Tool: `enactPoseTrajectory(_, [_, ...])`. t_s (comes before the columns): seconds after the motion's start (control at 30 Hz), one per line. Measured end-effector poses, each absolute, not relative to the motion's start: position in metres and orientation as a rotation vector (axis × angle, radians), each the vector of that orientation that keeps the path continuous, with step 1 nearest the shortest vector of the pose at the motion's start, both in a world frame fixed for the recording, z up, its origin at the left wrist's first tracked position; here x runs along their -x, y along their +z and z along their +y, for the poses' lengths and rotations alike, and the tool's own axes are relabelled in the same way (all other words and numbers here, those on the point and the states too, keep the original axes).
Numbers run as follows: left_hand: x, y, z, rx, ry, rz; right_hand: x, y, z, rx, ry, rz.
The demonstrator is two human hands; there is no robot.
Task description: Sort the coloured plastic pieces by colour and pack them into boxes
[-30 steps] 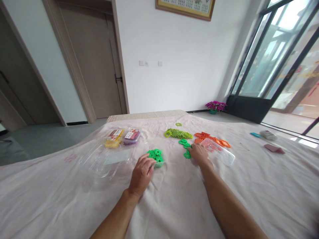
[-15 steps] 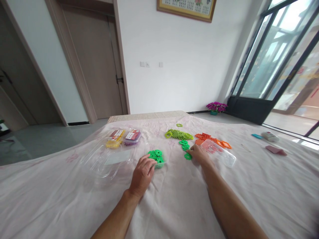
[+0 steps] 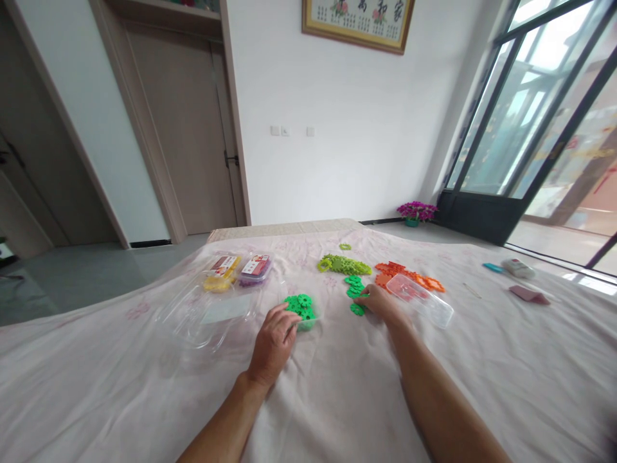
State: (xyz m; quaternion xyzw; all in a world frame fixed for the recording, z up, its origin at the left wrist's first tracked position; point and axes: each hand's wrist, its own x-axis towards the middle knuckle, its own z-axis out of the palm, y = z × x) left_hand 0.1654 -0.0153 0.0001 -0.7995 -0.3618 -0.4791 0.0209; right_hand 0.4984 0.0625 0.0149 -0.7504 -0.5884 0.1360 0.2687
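Left hand [image 3: 274, 334] curled against a clear tub [image 3: 313, 319] of green discs [image 3: 299, 305], right hand [image 3: 382, 303] bent at loose green pieces [image 3: 354, 290], both grips indeterminable, lime-green pile [image 3: 345, 265] beyond, toward the cloth's [image 3: 332, 399] far edge.

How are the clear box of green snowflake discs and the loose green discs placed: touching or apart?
Apart. The head view shows bare cloth between the clear box and the loose green discs.
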Motion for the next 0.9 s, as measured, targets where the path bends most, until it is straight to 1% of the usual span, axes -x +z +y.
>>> enactPoseTrajectory(0.13, [-0.165,-0.001,-0.015,2.479,-1.503,-1.122,-0.497,0.019,0.065,1.908,0.400,-1.533])
enactPoseTrajectory(0.33, [-0.164,-0.001,-0.017,2.530,-1.512,-1.134,-0.442,0.044,0.058,1.376,0.839,-1.396])
enactPoseTrajectory(0.43, [-0.165,0.002,-0.019,2.564,-1.503,-1.139,-0.405,0.056,0.049,1.154,1.053,-1.443])
enactPoseTrajectory(0.5, [-0.165,0.003,-0.020,2.569,-1.506,-1.142,-0.393,0.058,0.047,1.100,1.104,-1.519])
enactPoseTrajectory(0.57, [-0.165,0.003,-0.020,2.563,-1.515,-1.129,-0.397,0.054,0.050,1.221,0.962,-1.562])
enactPoseTrajectory(0.67, [-0.165,0.002,-0.019,2.540,-1.524,-1.111,-0.423,0.039,0.061,1.637,0.416,-1.612])
enactPoseTrajectory(0.73, [-0.165,0.003,-0.019,2.527,-1.524,-1.117,-0.442,0.027,0.068,1.848,0.134,-1.691])
enactPoseTrajectory(0.8, [-0.166,0.003,-0.019,2.524,-1.524,-1.123,-0.456,0.014,0.073,2.030,0.022,-1.718])
enactPoseTrajectory(0.9, [-0.166,0.003,-0.018,2.527,-1.529,-1.128,-0.463,-0.002,0.078,2.220,0.015,-1.723])
